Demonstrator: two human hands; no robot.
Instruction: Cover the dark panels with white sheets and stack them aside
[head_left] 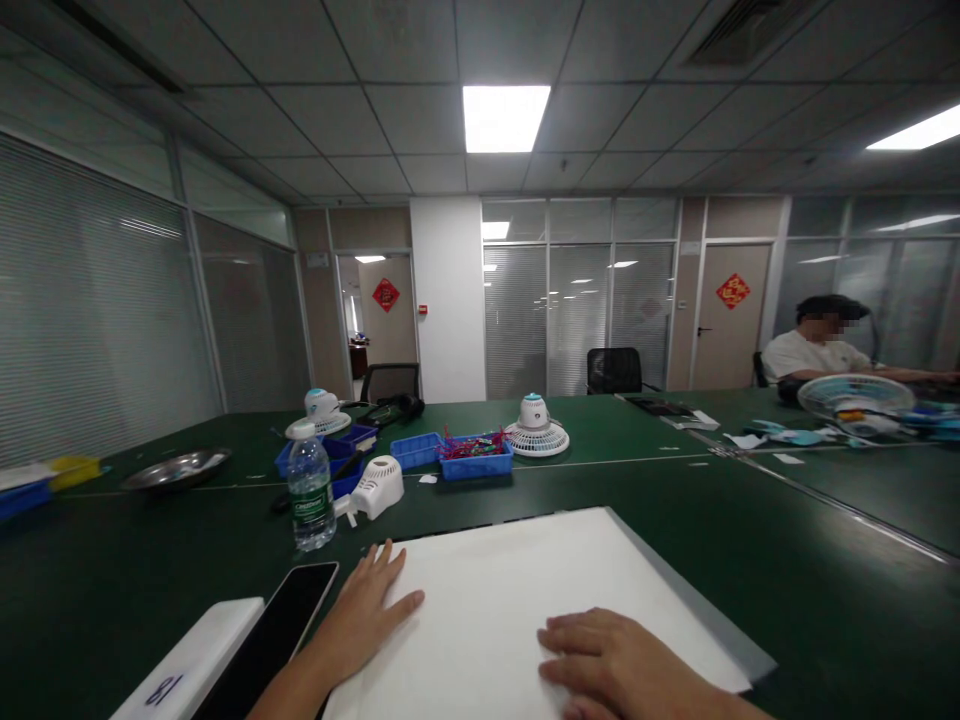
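White sheeting [480, 610] lies on the green table [847, 600] before me in the head view. My left hand [371, 605] rests at its left edge, fingers spread, gripping nothing; my right hand [619, 660], loosely open and empty, is over the near right part. Beyond my left stands a water bottle [310, 485].

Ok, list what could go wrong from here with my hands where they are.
The plastic bottle stands just beyond your left hand and might be knocked over by an outward sweep. The dark slab left of that hand could get nudged. The white sheet may slide or crease if your right hand, placed over it, pushes sideways.
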